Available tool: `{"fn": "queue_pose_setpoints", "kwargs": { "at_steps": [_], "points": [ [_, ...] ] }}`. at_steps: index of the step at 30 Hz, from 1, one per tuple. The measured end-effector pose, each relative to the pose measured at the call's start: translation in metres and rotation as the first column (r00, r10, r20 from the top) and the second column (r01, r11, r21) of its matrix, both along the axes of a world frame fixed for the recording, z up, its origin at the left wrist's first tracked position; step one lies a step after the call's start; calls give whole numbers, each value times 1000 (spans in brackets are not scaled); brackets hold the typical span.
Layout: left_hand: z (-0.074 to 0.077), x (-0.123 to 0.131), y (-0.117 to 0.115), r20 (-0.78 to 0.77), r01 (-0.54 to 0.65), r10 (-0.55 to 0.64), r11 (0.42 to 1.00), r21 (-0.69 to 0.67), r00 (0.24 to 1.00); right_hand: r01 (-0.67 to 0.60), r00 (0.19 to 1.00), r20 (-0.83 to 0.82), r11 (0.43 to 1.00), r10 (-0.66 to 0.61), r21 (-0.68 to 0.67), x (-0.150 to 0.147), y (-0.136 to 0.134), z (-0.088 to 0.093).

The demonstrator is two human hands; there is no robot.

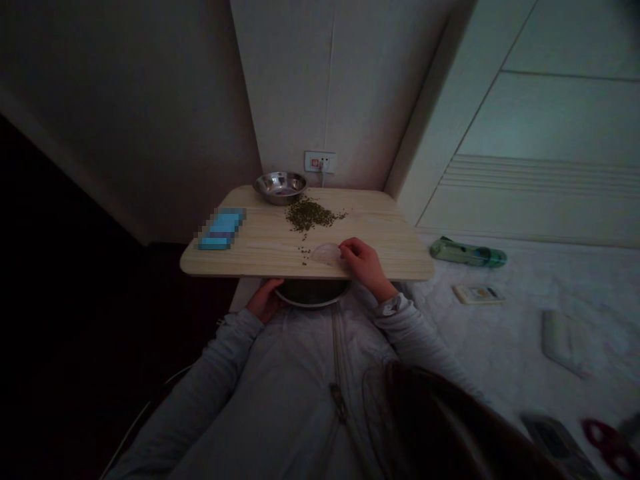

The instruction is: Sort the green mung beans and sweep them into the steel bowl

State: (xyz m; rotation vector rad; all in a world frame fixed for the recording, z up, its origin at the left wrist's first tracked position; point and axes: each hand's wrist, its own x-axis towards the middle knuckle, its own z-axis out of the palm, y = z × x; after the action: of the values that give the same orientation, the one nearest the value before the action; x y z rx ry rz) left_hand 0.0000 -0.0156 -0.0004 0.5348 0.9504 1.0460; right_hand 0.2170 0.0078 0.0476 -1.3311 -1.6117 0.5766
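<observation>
A pile of small green grains [311, 215] lies on the wooden table [250, 257], with a few scattered toward its front edge. My right hand [363, 261] pinches a thin clear plastic piece [327, 255] flat near that edge, beside the stray grains. Below the edge, a dark-looking metal bowl [313, 305] sits partly under the tabletop at my lap. My left hand [267, 300] holds this bowl by its left side; some of its fingers are hidden. An upright steel bowl [281, 189] stands at the table's back left, behind the pile.
A pixelated blue phone-like object [223, 229] lies at the table's left. Behind is a wall socket [320, 162] with a plug. On the white bedding at right are a green package [469, 253], a pale box [479, 294], a white item [563, 339] and red-handled scissors [607, 443].
</observation>
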Motion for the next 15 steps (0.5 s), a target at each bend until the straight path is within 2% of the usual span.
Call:
{"fn": "queue_pose_setpoints", "kwargs": {
  "at_steps": [15],
  "points": [
    [-1, -1, 1, 33, 17, -17, 1000, -4, 999, 7, 1000, 23, 1000, -7, 6, -1, -2, 2]
  ]
}}
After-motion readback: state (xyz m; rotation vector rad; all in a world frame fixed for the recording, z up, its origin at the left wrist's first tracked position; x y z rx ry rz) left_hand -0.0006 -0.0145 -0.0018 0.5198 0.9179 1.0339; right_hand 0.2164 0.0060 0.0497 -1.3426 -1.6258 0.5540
